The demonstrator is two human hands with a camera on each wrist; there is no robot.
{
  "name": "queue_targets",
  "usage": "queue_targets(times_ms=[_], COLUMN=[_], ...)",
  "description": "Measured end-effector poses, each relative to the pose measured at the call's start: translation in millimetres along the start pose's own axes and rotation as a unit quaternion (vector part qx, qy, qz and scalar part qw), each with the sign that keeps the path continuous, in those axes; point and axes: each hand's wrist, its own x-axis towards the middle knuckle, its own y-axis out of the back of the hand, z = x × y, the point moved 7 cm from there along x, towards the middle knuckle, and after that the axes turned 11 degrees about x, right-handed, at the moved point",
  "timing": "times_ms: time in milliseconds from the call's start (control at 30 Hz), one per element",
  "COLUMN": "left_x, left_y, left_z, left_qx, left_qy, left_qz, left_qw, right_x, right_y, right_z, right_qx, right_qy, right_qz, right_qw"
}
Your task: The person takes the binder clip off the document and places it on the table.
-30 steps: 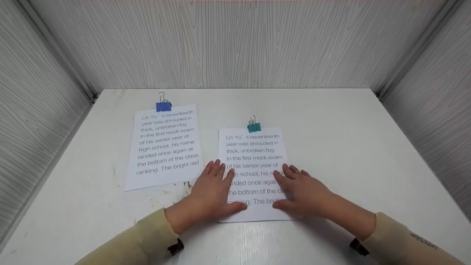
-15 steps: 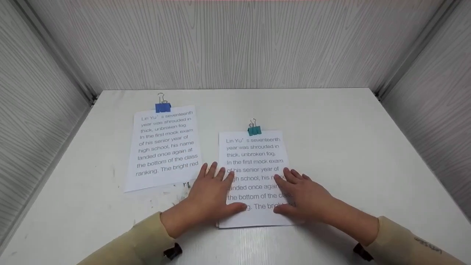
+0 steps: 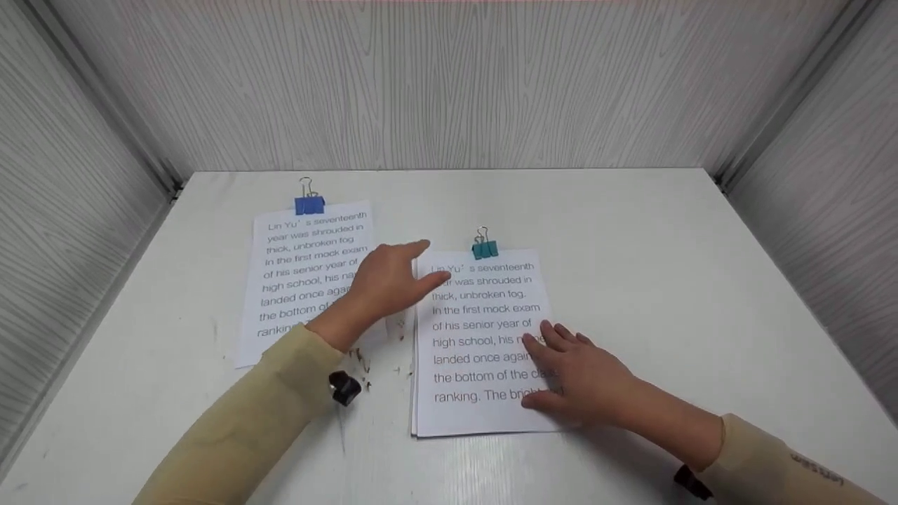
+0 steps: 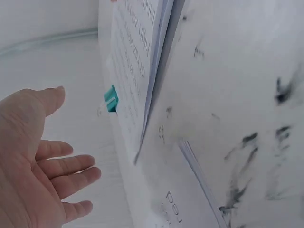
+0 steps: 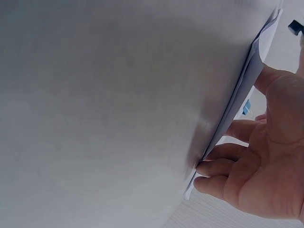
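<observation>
In the head view, a stack of printed sheets (image 3: 484, 337) lies near the middle of the table, with a teal binder clip (image 3: 485, 250) at its top edge. My right hand (image 3: 582, 375) rests on the stack's right edge, fingers spread and thumb over the last lines of print. My left hand (image 3: 389, 277) is raised above the gap between the two stacks, its thumb and forefinger stretched toward the top left corner of the middle stack. Nothing is in that hand; the left wrist view shows its fingers (image 4: 71, 166) extended, apart from the teal clip.
A second printed stack (image 3: 309, 245) with a blue binder clip (image 3: 309, 205) lies at the left, partly covered by my left hand and sleeve. Dark marks (image 3: 361, 361) spot the white table (image 3: 666, 280) between the stacks. Walls stand at the back and both sides.
My left hand has lifted off the middle stack's left edge and moved up toward its top. The stack slid slightly toward me earlier. The right hand stays on it.
</observation>
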Motion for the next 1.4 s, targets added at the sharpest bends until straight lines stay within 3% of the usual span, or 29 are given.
queue_targets(times_ms=[133,300,533,1033,1267,1400], left_x=[19.7,32.8,39.0,38.3,39.1,38.9], left_y=[-10.5,-27.1,-39.6,-41.7,-42.5,-41.1], left_z=[-19.2,-30.9,-30.6,-27.0,-25.0,-23.9], left_qx=[-0.069,-0.111,-0.092,-0.093,-0.194,-0.282], left_qy=[0.022,0.030,0.017,0.007,0.020,0.030], left_qz=[-0.008,-0.050,-0.086,-0.090,-0.103,-0.095], left_qw=[0.9974,0.9920,0.9919,0.9915,0.9754,0.9542], right_x=[0,0,-1,0,-1,-2], right_y=[1.1,0.8,2.2,-0.1,1.4,1.1], right_z=[-2,-2,-1,0,-2,-2], right_qx=[-0.003,-0.009,0.003,-0.003,-0.004,0.000], right_qy=[0.000,0.007,0.013,0.003,0.006,0.004], right_qz=[-0.004,-0.005,0.008,0.000,0.005,0.002], right_qw=[1.000,1.000,1.000,1.000,1.000,1.000])
